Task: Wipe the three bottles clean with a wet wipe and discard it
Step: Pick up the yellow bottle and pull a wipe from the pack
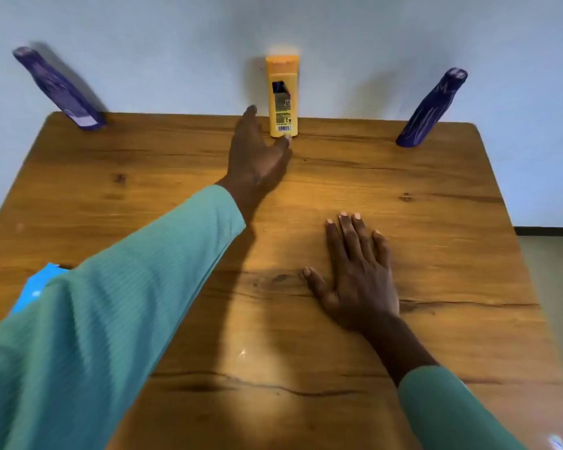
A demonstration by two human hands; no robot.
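Note:
Three bottles stand along the far edge of the wooden table [436, 222], against the wall. A purple bottle [59, 89] is at the far left, a yellow bottle [282, 95] in the middle and another purple bottle [433, 108] at the far right. My left hand [257, 154] reaches out to the base of the yellow bottle, fingers apart, thumb tip touching its lower front; the fingers go past its left side. My right hand [355, 271] lies flat on the table, palm down, fingers spread, holding nothing. No loose wipe shows in either hand.
A blue packet [35, 287] peeks out from under my left sleeve at the table's left edge. A pale wall rises right behind the bottles. Floor shows past the table's right side.

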